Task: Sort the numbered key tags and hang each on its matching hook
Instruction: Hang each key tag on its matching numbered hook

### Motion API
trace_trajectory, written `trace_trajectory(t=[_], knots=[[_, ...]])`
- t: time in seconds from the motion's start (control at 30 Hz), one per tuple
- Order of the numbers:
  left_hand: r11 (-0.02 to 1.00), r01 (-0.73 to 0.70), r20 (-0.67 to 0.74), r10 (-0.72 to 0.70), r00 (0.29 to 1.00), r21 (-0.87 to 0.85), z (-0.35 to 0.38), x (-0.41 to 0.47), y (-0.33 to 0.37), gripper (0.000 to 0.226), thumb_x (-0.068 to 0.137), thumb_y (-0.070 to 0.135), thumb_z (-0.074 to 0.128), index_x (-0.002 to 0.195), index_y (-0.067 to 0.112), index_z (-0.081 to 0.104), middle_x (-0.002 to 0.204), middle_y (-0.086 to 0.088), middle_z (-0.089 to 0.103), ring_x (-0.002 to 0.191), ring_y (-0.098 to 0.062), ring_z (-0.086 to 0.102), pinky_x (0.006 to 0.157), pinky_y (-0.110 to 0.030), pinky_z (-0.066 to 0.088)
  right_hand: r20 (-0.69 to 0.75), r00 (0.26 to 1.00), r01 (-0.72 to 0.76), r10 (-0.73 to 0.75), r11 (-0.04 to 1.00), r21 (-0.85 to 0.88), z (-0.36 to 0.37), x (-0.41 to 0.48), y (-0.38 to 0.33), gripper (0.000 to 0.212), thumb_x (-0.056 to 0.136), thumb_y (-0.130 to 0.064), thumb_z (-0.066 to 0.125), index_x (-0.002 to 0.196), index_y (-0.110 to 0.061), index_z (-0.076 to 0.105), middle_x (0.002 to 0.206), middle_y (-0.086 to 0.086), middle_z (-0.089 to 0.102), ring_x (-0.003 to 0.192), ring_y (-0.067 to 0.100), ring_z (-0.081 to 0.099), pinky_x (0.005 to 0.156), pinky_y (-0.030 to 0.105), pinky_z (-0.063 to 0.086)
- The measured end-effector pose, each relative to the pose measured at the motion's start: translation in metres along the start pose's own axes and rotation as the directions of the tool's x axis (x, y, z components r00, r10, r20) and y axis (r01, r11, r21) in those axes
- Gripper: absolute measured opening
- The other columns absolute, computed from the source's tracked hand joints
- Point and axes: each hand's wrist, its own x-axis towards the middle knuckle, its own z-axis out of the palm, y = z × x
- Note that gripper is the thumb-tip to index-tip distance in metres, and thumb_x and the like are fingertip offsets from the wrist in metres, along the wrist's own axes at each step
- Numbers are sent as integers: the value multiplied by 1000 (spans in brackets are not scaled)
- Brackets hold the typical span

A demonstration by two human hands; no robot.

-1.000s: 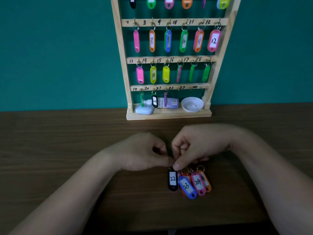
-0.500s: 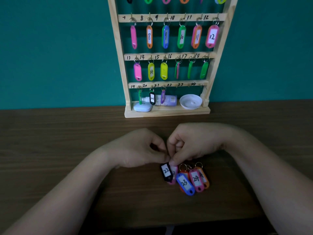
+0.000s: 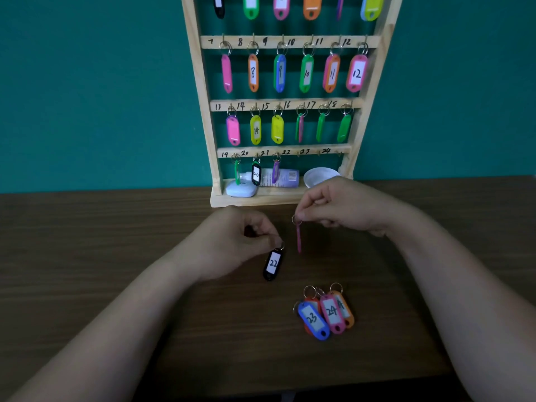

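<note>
Two hands each pinch a key ring between thumb and forefinger: the left hand [image 3: 232,242] dangles black tag 22 [image 3: 272,264] over the table [image 3: 87,256], and the right hand [image 3: 342,207] dangles an edge-on pink tag [image 3: 298,237], its number hidden. Toward the near edge, blue tag 23 [image 3: 313,319], pink tag 24 [image 3: 332,313] and an orange tag [image 3: 346,310] lie overlapping. The wooden hook rack [image 3: 203,111] stands at the far edge.

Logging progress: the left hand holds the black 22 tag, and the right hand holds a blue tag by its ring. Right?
One slip: the head view shows the right hand pinching a pink tag, not blue. The left hand does hold the black 22 tag.
</note>
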Motion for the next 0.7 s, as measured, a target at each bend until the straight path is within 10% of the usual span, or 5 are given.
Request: trace_trajectory(t=[0.27,0.47,0.7], knots=[[995,-49,-65,55,996,87,5,9,8,8,95,32,77,87,34,78,85,16,70,81,-4,64,69,-18,47,-525,851,77,8,987,140,3,25,13,6,98,-24,76,93,-23,79,59,-24,65,51,-11,55,63,26,41],[990,-88,-77,97,992,115,8,15,14,6,95,30,76,89,31,78,77,12,66,78,-5,61,64,-13,43,-661,745,207,-90,973,100,13,41,11,7,100,-23,73,95,-26,78,93,-20,78,94,-11,69,84,20,51],[984,-108,-90,122,988,145,10,25,22,5,96,29,75,92,30,78,82,11,65,84,-1,59,67,-15,44,-762,632,303,-141,950,76,13,51,6,6,101,-21,74,102,-18,79,99,-11,79,98,1,74,87,19,57]])
